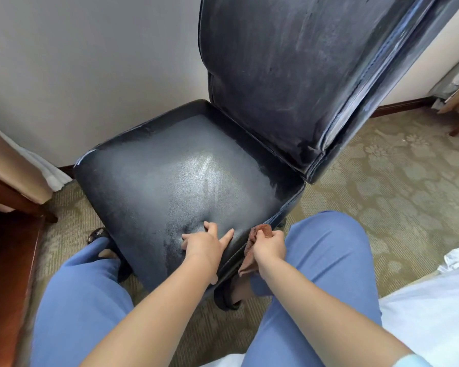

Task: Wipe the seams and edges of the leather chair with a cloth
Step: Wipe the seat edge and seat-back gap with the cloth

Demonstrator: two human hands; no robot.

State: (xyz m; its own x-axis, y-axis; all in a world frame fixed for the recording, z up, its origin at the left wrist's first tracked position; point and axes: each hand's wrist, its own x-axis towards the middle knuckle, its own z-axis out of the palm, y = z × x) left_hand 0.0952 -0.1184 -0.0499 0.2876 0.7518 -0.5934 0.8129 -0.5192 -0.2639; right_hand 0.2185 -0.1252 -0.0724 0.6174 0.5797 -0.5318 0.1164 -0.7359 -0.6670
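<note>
I observe my left hand [206,243] resting on the near corner of the chair [186,178] seat, fingers spread and fairly straight, fingertips pressing into the dark leather so that it dimples under them. The thumb side lies along the seat's front edge. It grips nothing.

My right hand [269,247], just to the right of the left one, is closed around a brown cloth [260,231]. The cloth bunches above the knuckles and a tail of it hangs below the wrist. The bunched part touches the stitched seam [233,256] that runs along the seat's side edge, at the corner between the two hands.

Beyond the hands, the seat shows a pale, streaky sheen across its middle, with a darker patch just past the left fingertips. The backrest [289,75] rises beyond and to the right of the right hand, its surface dull and smeared, with lighter streaks along its side piping.

Below the hands are my knees in blue trousers [326,250], one on either side of the chair corner. The chair stands on a patterned carpet [382,186]. White bedding [435,308] lies right of the right forearm; a wooden furniture piece [8,202] stands far left of the left hand, against a pale wall [90,75].
</note>
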